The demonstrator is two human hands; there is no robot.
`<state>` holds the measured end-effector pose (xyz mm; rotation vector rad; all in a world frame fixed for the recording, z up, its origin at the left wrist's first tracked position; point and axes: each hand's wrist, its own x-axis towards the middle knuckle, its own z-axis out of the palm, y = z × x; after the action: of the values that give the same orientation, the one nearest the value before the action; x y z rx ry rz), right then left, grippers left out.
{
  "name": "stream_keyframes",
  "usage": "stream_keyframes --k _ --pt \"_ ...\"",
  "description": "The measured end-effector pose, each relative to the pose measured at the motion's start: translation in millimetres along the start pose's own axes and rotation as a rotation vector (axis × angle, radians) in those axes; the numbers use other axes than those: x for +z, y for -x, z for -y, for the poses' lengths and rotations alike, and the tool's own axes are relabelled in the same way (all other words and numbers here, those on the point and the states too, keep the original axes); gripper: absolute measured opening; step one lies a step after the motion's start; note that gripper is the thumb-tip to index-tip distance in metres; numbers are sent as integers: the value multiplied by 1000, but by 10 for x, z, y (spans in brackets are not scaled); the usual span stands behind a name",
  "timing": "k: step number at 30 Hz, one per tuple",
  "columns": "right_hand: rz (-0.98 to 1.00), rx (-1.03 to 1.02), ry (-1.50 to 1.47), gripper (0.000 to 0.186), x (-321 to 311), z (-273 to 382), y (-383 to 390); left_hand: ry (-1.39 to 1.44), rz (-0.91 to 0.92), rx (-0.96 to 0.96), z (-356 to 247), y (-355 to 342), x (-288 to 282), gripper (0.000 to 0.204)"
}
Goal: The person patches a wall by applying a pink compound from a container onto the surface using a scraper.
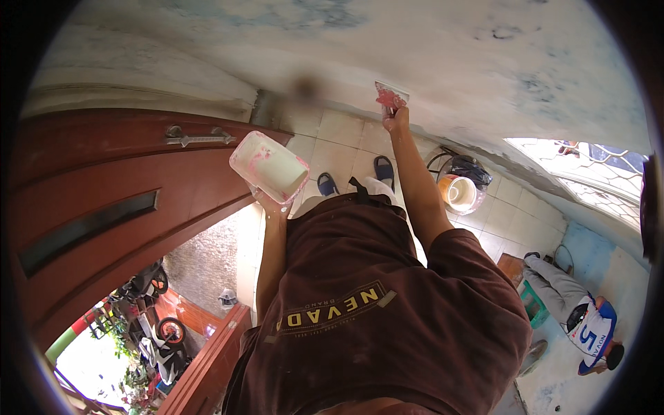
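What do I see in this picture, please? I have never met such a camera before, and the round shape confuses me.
There is no robot here, only a person's two bare hands. A wide fisheye camera on the person's head looks down, so the edges bend and the person's own dark shirt fills the lower middle.

The left hand holds a rectangular tub with pale material inside and pink smears. The right hand holds a red scraper up by the pale, patchy wall; whether it touches is hard to tell.

On the tiled floor stands a round container, next to a dark plastic bag. A reddish-brown door is on the left, and another person is at the lower right.
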<state>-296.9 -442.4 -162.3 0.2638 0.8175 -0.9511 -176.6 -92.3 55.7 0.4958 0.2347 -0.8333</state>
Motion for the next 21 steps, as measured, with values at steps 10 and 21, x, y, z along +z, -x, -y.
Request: stream_keyframes --k 10,21 --pt "118 -78 -84 23 968 886 1193 -9 113 -205 291 -503 3 62" --pt "154 -169 52 28 118 1170 1149 -123 44 -250 462 -504 113 61"
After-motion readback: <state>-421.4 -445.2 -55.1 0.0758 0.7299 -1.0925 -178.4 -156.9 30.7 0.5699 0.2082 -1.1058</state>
